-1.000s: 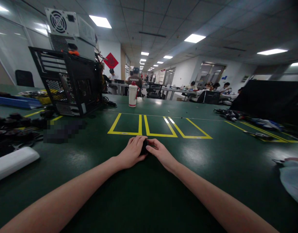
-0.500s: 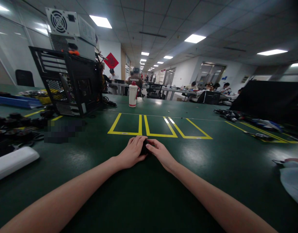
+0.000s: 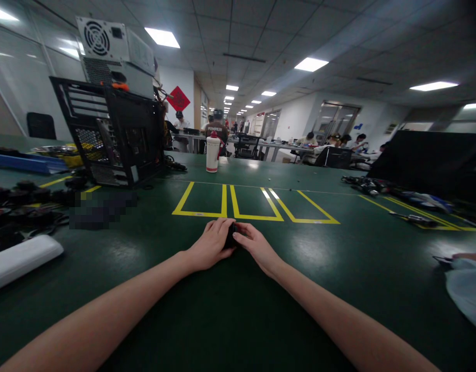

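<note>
A small black object point(image 3: 231, 235) is between my two hands at the middle of the green table point(image 3: 222, 310), just in front of the yellow tape outlines point(image 3: 257, 217). My left hand point(image 3: 211, 242) is wrapped round its left side, fingers over the top and thumb low. My right hand point(image 3: 256, 244) touches its right side with thumb and fingertips pressed together. Most of the object is hidden by my fingers, so its shape is hard to tell.
A white and red bottle point(image 3: 212, 153) stands beyond the tape. At left are a black computer case point(image 3: 117, 134), dark cables point(image 3: 24, 201) and a white bar point(image 3: 24, 261). A screwdriver-like tool point(image 3: 414, 219) lies right. A person's sleeve point(image 3: 468, 287) shows at the right edge.
The view has tilted very slightly. Both hands keep the same hold on the black object, and the sleeve at the right edge has shifted slightly left.
</note>
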Action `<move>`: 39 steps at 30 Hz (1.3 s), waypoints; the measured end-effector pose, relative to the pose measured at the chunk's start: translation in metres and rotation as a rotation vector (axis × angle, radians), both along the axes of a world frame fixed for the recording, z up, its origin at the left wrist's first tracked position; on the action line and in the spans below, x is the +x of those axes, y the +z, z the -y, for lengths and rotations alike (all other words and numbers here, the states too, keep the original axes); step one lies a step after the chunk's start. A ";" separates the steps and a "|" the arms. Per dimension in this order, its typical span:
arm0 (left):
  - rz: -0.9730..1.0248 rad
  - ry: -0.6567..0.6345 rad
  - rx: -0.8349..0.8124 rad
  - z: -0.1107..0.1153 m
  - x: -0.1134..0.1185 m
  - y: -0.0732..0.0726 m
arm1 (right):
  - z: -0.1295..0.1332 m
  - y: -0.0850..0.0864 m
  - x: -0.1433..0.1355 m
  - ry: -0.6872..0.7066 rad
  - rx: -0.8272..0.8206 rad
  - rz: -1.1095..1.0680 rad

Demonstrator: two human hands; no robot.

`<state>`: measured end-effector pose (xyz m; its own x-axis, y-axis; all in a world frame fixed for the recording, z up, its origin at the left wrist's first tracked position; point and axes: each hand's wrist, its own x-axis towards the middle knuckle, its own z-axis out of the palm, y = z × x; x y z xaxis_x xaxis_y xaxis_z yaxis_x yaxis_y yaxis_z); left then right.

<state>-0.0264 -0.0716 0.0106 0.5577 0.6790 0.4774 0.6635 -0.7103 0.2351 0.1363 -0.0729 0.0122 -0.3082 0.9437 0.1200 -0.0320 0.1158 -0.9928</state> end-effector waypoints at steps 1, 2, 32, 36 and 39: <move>0.000 0.001 0.000 0.000 0.000 0.000 | 0.000 0.000 0.001 0.017 -0.012 0.002; 0.001 0.002 0.000 0.000 0.000 0.000 | 0.000 0.001 0.001 0.032 -0.013 0.000; -0.007 0.001 -0.016 0.001 0.001 0.003 | -0.003 -0.005 0.001 -0.010 0.025 -0.020; -0.005 0.002 -0.025 0.002 0.000 0.003 | -0.002 -0.002 0.004 0.065 0.015 -0.026; -0.005 0.004 -0.033 0.002 0.000 0.004 | 0.003 0.003 0.004 0.107 0.031 -0.080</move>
